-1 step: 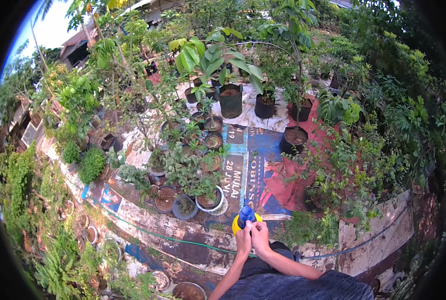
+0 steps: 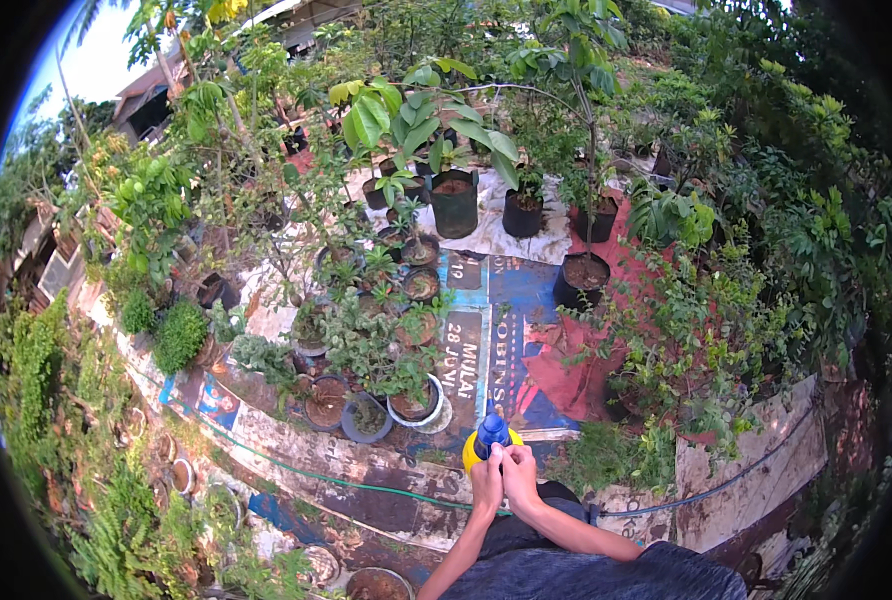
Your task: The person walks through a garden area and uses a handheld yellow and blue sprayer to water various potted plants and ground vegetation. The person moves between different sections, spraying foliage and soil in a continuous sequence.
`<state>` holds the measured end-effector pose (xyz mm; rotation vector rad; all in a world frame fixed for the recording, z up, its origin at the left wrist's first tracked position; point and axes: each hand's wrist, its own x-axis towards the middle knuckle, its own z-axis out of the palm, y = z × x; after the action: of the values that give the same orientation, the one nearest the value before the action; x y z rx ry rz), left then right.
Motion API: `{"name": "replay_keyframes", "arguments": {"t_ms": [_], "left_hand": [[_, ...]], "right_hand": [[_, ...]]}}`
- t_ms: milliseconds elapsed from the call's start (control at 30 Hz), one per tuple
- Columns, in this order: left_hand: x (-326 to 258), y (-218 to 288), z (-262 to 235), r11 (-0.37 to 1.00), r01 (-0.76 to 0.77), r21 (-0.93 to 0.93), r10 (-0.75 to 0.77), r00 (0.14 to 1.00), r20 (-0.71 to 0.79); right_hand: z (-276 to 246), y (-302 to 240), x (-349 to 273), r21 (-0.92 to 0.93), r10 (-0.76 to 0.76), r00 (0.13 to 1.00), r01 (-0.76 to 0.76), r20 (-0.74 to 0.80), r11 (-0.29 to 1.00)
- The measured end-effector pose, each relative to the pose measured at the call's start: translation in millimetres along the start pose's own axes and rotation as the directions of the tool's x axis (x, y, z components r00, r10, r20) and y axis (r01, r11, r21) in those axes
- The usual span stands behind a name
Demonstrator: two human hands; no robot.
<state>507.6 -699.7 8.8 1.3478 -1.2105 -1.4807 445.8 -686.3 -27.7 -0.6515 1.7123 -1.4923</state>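
You had both hands up at the blue top [image 2: 493, 430] of the yellow bottle [image 2: 471, 457], held in front of your body and, as seen from above, across the near edge of the printed sheet [image 2: 506, 290]. Your left hand [image 2: 486, 484] and right hand [image 2: 520, 474] were closed on it side by side, fingertips meeting behind the top; whether they pressed, twisted or merely steadied could not be told. Good handling there probably called for one hand to brace the bottle while the other worked the top, with wrists loose, the bottle upright and the pull kept even, since uneven force might have tilted it. The white pot [image 2: 436, 418] by the sheet's near left corner stood close enough in view to deserve care, and the green hose [image 2: 386, 488] running nearer than that edge asked for watchful footing.
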Motion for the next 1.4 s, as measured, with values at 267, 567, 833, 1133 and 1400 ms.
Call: {"name": "replay_keyframes", "arguments": {"t_ms": [267,567,833,1133,1400], "left_hand": [[30,-11,33,0.995,0.051,0.090,-0.060,0.993,0.106],[102,14,91,0.988,0.006,0.152,-0.033,0.983,0.179],[145,38,139,0.981,-0.190,0.032,0.177,0.953,0.244],[181,60,158,0.951,-0.300,-0.078,0.310,0.918,0.248],[236,69,142,0.929,-0.363,-0.065,0.356,0.836,0.417]], "right_hand": [[-15,3,33,0.085,0.100,0.982,-0.087,-0.161,0.993],[-37,-33,117,0.298,0.231,0.962,-0.180,-0.145,0.937],[-60,-75,168,0.266,0.005,0.971,0.060,-0.239,0.962],[-60,-115,197,0.089,-0.209,0.934,0.243,-0.289,0.966],[-27,-133,227,0.079,-0.276,0.875,0.333,-0.399,0.940]]}}
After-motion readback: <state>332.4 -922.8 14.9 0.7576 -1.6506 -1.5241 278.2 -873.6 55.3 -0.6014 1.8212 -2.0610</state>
